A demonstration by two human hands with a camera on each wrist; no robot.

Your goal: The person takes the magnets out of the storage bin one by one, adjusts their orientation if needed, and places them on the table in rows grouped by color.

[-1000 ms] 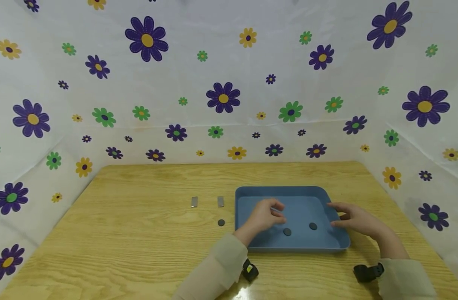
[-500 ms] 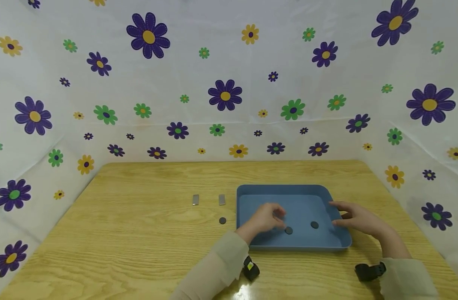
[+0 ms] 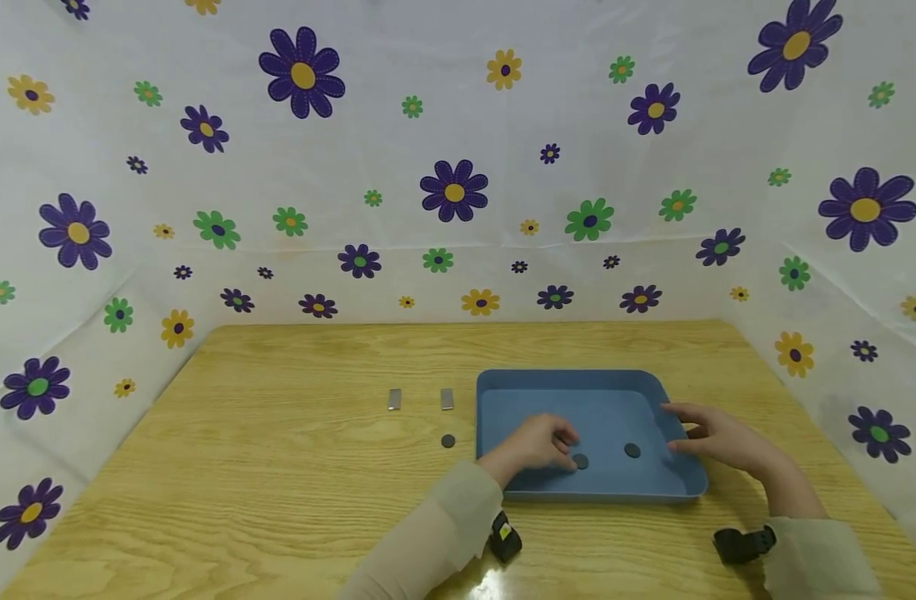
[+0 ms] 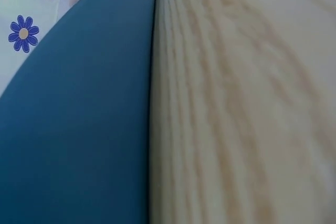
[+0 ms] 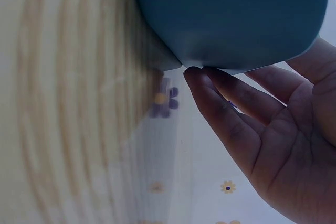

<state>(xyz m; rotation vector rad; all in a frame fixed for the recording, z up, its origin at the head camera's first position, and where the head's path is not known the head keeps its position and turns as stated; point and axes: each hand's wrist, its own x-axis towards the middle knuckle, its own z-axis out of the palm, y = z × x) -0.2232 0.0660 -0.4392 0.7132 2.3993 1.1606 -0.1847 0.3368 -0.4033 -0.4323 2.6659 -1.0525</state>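
Note:
A shallow blue tray (image 3: pixel 600 497) lies on the wooden table, with two dark grey round discs inside. My left hand (image 3: pixel 534 443) reaches into it over the front left corner, thumb tip right at the left edge of the nearer disc (image 3: pixel 582 462), a gap showing between thumb and forefinger. The other disc (image 3: pixel 633 450) lies further right. At the tray's right side, my right hand (image 3: pixel 720 437) holds the wall. In the right wrist view its fingers (image 5: pixel 231 124) reach the underside of the outer wall (image 5: pixel 231 19), while the thumb passes behind the rim. The left wrist view shows just the tray's outer wall (image 4: pixel 89 108).
Left of the tray, two small silvery rectangular pieces, one (image 3: pixel 394 399) further left and one (image 3: pixel 447 399) nearer it, lie on the table (image 3: pixel 277 467). Another dark disc (image 3: pixel 447 441) sits in front of the nearer piece. A white flowered sheet (image 3: pixel 382 133) encloses the back and sides.
My left hand has lowered toward the nearer disc, thumb coming up to its edge. The right hand keeps its place at the tray's wall. The head view has shifted slightly.

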